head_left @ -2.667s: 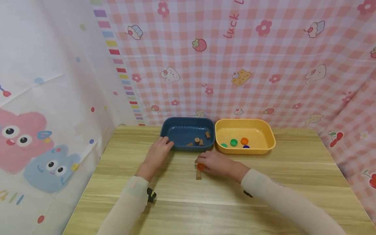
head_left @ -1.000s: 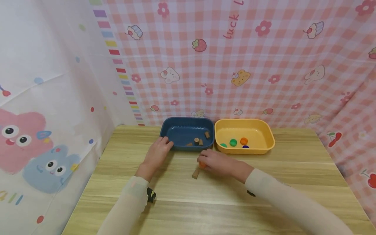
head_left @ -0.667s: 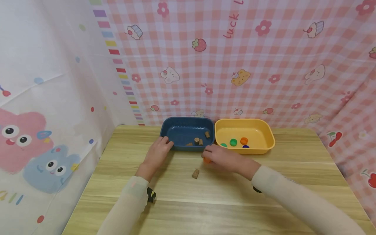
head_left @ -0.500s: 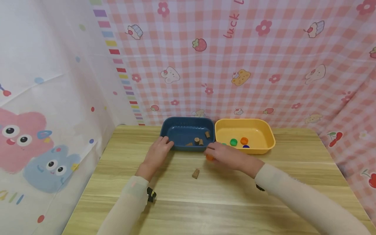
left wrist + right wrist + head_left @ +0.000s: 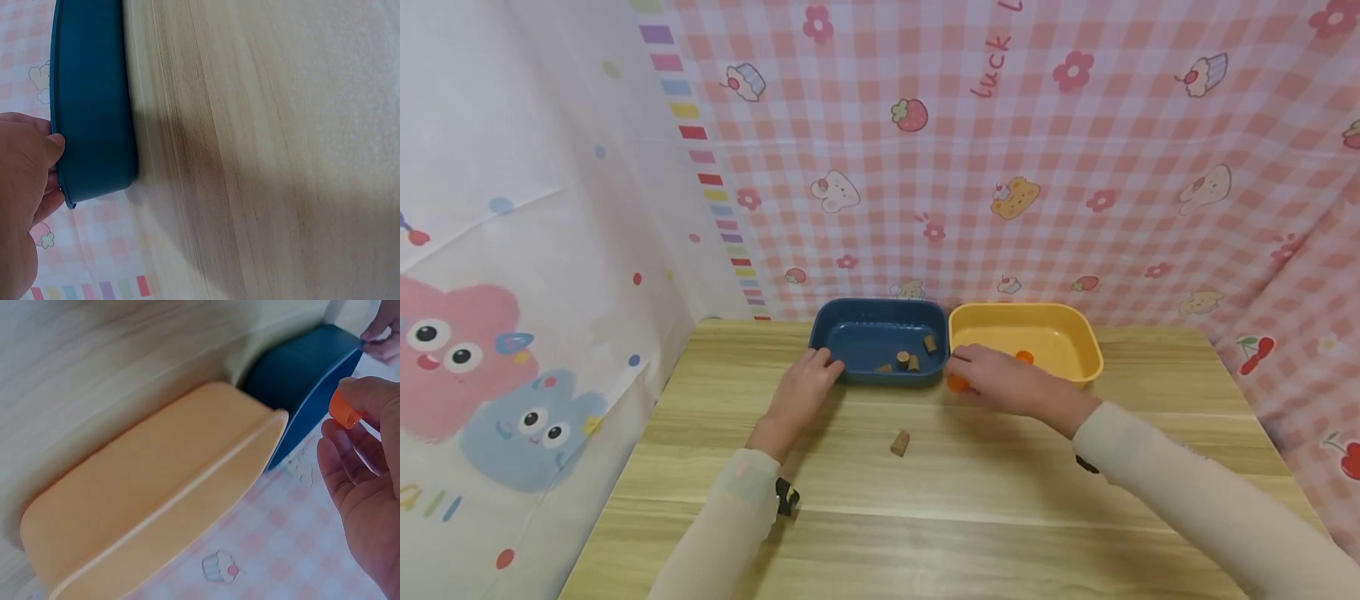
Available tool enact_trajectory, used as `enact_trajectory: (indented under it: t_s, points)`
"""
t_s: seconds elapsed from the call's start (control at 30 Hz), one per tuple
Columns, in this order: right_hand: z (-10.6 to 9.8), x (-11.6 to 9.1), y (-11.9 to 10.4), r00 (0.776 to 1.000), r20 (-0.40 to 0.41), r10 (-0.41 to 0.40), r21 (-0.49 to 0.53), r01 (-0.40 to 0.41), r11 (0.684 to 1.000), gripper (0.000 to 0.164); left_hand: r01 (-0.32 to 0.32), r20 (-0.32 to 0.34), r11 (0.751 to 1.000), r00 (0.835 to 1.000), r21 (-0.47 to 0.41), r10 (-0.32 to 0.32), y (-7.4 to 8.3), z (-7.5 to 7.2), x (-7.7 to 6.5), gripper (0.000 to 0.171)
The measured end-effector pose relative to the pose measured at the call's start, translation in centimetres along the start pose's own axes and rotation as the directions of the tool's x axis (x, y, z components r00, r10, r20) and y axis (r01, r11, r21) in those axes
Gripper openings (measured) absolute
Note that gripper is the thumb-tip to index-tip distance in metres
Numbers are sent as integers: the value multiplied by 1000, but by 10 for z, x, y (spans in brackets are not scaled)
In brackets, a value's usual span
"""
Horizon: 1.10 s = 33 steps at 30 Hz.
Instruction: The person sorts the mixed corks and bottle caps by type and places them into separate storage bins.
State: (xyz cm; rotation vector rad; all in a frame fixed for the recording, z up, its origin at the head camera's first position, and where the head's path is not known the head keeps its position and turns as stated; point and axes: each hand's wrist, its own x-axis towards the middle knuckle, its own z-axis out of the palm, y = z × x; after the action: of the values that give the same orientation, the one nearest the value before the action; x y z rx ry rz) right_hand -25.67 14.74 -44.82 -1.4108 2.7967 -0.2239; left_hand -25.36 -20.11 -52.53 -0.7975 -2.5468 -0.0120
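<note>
My left hand point(image 5: 803, 385) grips the near left corner of a blue plastic bin point(image 5: 857, 340). In the left wrist view its thumb point(image 5: 56, 145) lies on the outside of the rim, fingers on the other side. Between thumb and fingers of my right hand point(image 5: 1000, 382) is an orange bottle cap point(image 5: 344, 411), held at the near left corner of a yellow bin point(image 5: 1056, 333). Several corks, one of them a standing cork point(image 5: 903, 358), are in the blue bin. Inside the yellow bin an orange cap point(image 5: 1025, 357) shows; my right hand hides other contents.
A single cork point(image 5: 900, 443) lies on the wooden table point(image 5: 880, 533) in front of the blue bin. The two bins stand side by side at the table's back edge, against a pink checked cloth point(image 5: 1045, 250). A white printed cloth point(image 5: 572, 250) hangs on the left.
My right hand has picked up the orange cap beside the cork and carried it right and back to the yellow bin. The cork has turned slightly. My left hand has stayed put.
</note>
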Motion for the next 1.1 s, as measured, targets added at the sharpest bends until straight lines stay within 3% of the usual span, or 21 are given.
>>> enact_trajectory:
  t_s: [0.33,0.77,1.1]
  points:
    - [-6,-9,30,997,-51,62,17,-61,998,34,12,14,1000,1000,-9,-12,0,-1,0,17]
    - [-3,-11,59,984,10,180,55,-180,982,34,26,46,999,999,-38,-24,0,-6,3,17]
    - [-5,-7,66,978,44,205,79,-208,975,32,30,62,997,998,-71,-26,-3,-9,9,9]
